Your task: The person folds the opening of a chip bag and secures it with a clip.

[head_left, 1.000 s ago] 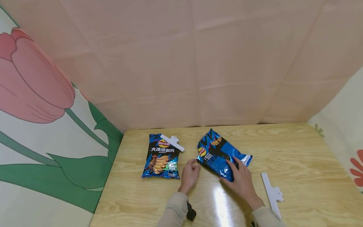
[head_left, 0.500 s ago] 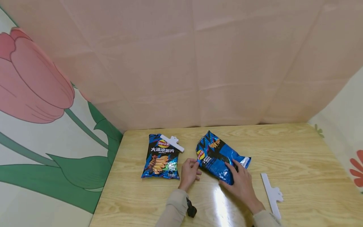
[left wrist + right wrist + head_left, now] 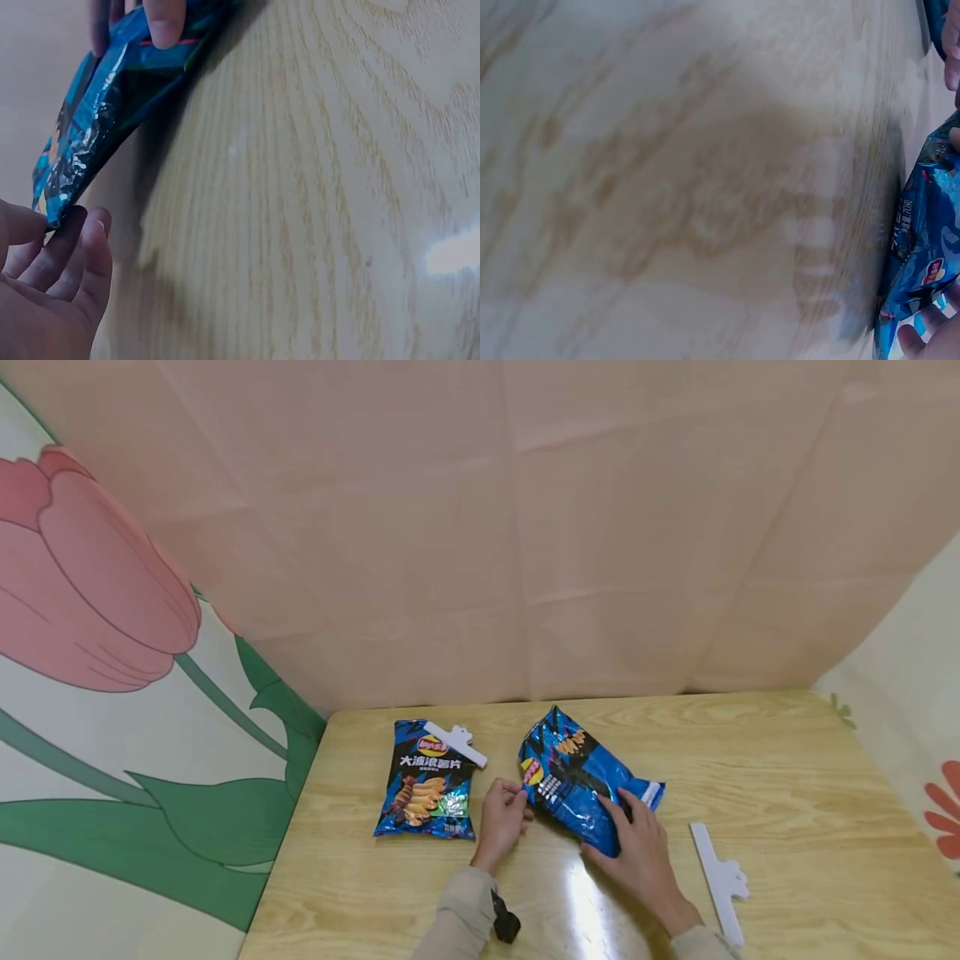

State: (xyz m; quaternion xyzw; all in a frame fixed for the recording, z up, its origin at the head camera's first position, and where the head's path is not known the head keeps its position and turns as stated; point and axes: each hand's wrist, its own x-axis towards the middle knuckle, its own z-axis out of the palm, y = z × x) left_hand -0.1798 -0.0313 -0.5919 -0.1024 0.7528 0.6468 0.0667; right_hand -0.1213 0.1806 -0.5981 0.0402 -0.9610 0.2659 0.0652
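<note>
L hand has thumb & index fingertip pinching the bag's L corner; its other fingers curl loosely below, plain in the L wrist view. R hand has fingers spread on top of the bag nr its R end, thumb at the near edge, so the edge sits btwn them. Bag is btwn the hands, slanted, far end pointing up-L, over the table; can't tell how much of it touches the wood. Black gadget at the L wrist, by the beige sleeve. R of the R hand, well apart from the bag: white clip, flat on the table. L of the L hand: 2nd bag, face up, w/ another clip across its upper R corner. Pinkish cloth behind; tulip mural far L.
</note>
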